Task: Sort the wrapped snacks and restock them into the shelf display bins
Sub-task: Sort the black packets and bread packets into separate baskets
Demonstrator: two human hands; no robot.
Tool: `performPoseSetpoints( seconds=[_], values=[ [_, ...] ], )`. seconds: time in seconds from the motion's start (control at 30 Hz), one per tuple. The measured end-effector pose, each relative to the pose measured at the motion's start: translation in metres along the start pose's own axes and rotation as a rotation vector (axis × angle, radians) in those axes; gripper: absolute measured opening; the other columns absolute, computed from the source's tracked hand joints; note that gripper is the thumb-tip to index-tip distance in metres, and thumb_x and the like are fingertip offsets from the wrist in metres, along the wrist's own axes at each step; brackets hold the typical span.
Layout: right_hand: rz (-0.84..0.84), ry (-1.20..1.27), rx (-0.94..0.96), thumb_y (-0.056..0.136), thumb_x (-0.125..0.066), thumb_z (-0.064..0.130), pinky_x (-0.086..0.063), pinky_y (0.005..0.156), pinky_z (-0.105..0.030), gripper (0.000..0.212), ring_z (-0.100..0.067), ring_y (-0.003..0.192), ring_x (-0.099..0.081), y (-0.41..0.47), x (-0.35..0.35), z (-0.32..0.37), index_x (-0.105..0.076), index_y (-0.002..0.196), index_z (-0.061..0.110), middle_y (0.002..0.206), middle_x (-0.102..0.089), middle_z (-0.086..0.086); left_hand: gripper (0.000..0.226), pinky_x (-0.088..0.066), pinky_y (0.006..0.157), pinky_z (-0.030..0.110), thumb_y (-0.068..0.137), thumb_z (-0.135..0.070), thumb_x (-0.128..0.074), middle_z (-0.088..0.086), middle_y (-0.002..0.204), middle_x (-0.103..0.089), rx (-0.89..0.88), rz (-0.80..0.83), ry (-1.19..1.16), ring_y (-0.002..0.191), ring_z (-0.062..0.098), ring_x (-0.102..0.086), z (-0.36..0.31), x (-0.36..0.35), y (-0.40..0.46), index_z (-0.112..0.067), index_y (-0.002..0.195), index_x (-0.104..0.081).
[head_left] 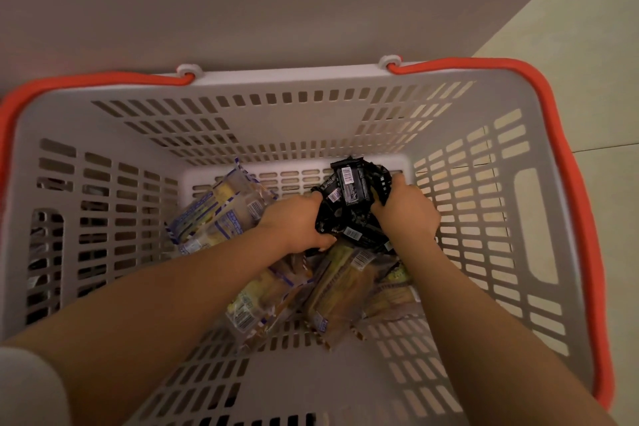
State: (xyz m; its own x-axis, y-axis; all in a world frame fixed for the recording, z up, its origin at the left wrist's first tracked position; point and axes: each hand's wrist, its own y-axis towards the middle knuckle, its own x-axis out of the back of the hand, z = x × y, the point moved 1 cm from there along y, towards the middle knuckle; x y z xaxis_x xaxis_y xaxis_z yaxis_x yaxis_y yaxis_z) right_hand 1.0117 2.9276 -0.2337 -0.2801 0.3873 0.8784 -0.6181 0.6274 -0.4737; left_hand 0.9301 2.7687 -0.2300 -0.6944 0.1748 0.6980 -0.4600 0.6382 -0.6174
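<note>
Both my hands reach down into a grey slotted shopping basket (103, 135). Between them sits a bunch of small black-wrapped snacks (349, 199) with white barcodes. My left hand (294, 223) grips the bunch from its left side and my right hand (406, 209) grips it from the right. Clear-wrapped yellow cakes with blue print (221, 211) lie at the basket's left. More clear-wrapped yellow and brown snacks (342, 290) lie on the basket floor under my wrists.
The basket has orange handles (574, 183) folded along its rim. A plain grey wall or shelf base (242, 10) rises just behind it. Pale floor tiles (587, 28) show at the upper right.
</note>
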Motion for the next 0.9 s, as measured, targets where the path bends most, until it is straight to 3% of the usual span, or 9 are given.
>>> performPoseSetpoints(
  seconds=[0.2,0.27,0.33,0.43,0.53,0.6,0.7,0.8,0.9],
  values=[
    [-0.109,0.191,0.275,0.085,-0.060,0.039,-0.040,0.051,-0.029,0.038,-0.026,0.073,-0.061,-0.032,0.027,0.000,-0.050,0.113,0.017,0.089,-0.064,-0.005,0.055,-0.052,0.064,0.030,0.074,-0.051,-0.068,-0.001,0.099,-0.062,-0.063,-0.308,-0.357,0.081,0.014,-0.059,0.005,0.034,-0.027,-0.018,0.112,-0.047],
    [-0.130,0.398,0.310,0.084,-0.063,0.036,-0.040,0.048,-0.019,0.028,-0.010,0.067,-0.059,-0.056,0.044,0.009,-0.051,0.107,0.024,0.081,-0.062,0.009,0.055,-0.046,0.060,0.011,0.073,-0.049,-0.069,-0.011,0.091,-0.058,-0.039,-0.431,-0.483,0.075,0.005,-0.055,0.011,0.051,-0.047,-0.018,0.114,-0.048],
    [-0.065,0.693,0.269,0.084,-0.063,0.036,-0.045,0.059,-0.012,0.021,0.002,0.074,-0.057,-0.081,0.065,0.025,-0.051,0.100,0.033,0.084,-0.059,0.021,0.050,-0.039,0.056,0.000,0.074,-0.046,-0.069,-0.022,0.084,-0.051,-0.007,-0.536,-0.597,0.069,-0.008,-0.049,0.020,0.067,-0.073,-0.021,0.111,-0.047],
    [0.154,1.010,0.201,0.083,-0.064,0.038,-0.053,0.084,-0.037,0.017,-0.008,0.094,-0.063,-0.114,0.096,0.061,-0.058,0.099,0.038,0.102,-0.066,0.013,0.044,-0.035,0.057,-0.005,0.074,-0.042,-0.070,-0.029,0.084,-0.048,0.060,-0.699,-0.728,0.069,-0.019,-0.044,0.040,0.087,-0.124,-0.028,0.106,-0.044],
    [0.319,1.089,0.255,0.082,-0.067,0.037,-0.054,0.082,-0.036,0.027,-0.011,0.094,-0.066,-0.147,0.123,0.107,-0.060,0.108,0.033,0.108,-0.068,0.008,0.045,-0.039,0.067,0.004,0.074,-0.036,-0.072,-0.015,0.094,-0.055,0.141,-0.865,-0.818,0.083,-0.002,-0.055,0.069,0.097,-0.180,-0.026,0.110,-0.047],
    [0.452,1.067,0.331,0.083,-0.067,0.033,-0.054,0.076,-0.029,0.025,-0.009,0.090,-0.067,-0.169,0.133,0.141,-0.061,0.106,0.031,0.107,-0.069,0.008,0.046,-0.040,0.069,0.014,0.075,-0.039,-0.071,-0.014,0.096,-0.057,0.201,-0.942,-0.851,0.086,0.003,-0.056,0.092,0.098,-0.217,-0.028,0.111,-0.045],
    [0.538,0.864,0.442,0.082,-0.068,0.030,-0.055,0.071,-0.023,0.021,-0.003,0.084,-0.066,-0.202,0.137,0.197,-0.058,0.100,0.034,0.101,-0.066,0.011,0.043,-0.039,0.062,0.011,0.073,-0.045,-0.072,-0.025,0.086,-0.055,0.288,-1.046,-0.910,0.076,-0.012,-0.053,0.126,0.096,-0.262,-0.031,0.103,-0.045],
    [0.561,0.690,0.518,0.081,-0.069,0.030,-0.052,0.089,-0.036,0.038,-0.016,0.103,-0.062,-0.235,0.122,0.251,-0.056,0.116,0.022,0.113,-0.063,0.001,0.045,-0.043,0.063,0.013,0.068,-0.050,-0.073,-0.023,0.086,-0.058,0.388,-1.132,-0.966,0.076,-0.012,-0.055,0.162,0.089,-0.300,-0.032,0.101,-0.048],
    [0.560,0.638,0.618,0.082,-0.067,0.027,-0.050,0.076,-0.024,0.019,-0.010,0.090,-0.060,-0.270,0.095,0.292,-0.056,0.097,0.028,0.095,-0.063,0.009,0.046,-0.043,0.064,0.017,0.068,-0.047,-0.076,-0.019,0.086,-0.059,0.471,-1.160,-0.960,0.077,-0.001,-0.057,0.197,0.074,-0.333,-0.030,0.100,-0.048]
  ],
)
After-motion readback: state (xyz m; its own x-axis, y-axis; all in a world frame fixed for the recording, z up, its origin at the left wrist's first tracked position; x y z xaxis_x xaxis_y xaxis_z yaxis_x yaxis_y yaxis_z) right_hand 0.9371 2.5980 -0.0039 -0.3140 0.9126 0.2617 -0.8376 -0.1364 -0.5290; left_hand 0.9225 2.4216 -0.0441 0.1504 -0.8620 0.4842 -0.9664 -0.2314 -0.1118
